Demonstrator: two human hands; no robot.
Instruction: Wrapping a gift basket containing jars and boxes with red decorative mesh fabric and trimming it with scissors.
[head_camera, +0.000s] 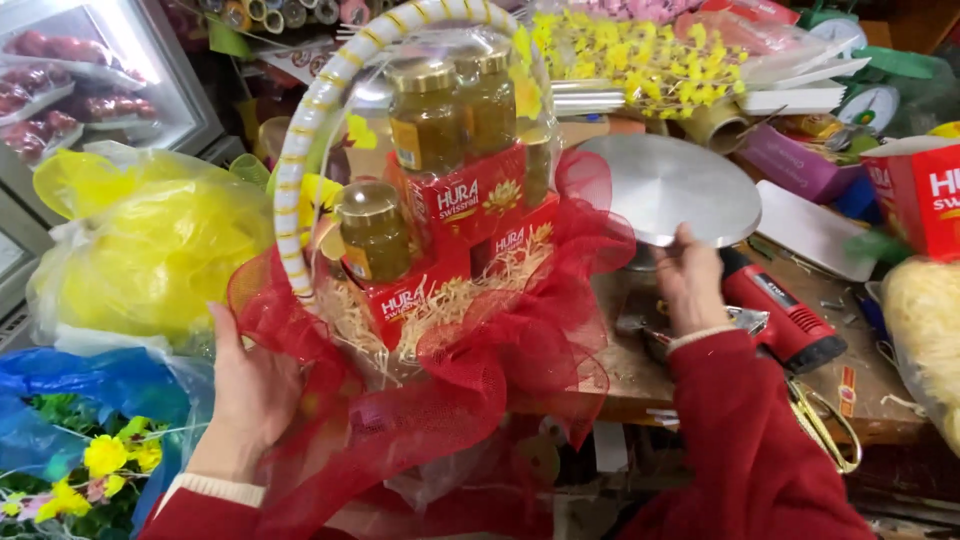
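Observation:
A gift basket (420, 390) wrapped in red mesh fills the middle of the view. It has a white-and-yellow wound handle (300, 160), clear film, three gold-lidded jars (425, 115) and red boxes on straw. My left hand (248, 395) holds the basket from below on its left side. My right hand (688, 280) grips the near edge of a round silver turntable plate (670, 185) on the workbench to the right of the basket.
A red heat gun (785, 310) and gold scissors (825, 425) lie on the wooden bench (640, 375). Yellow artificial flowers (630, 55) stand behind, with a red box (925, 195) and a straw bag (925, 325) at right. Yellow bags (140, 250) and blue bags (90, 385) sit at left.

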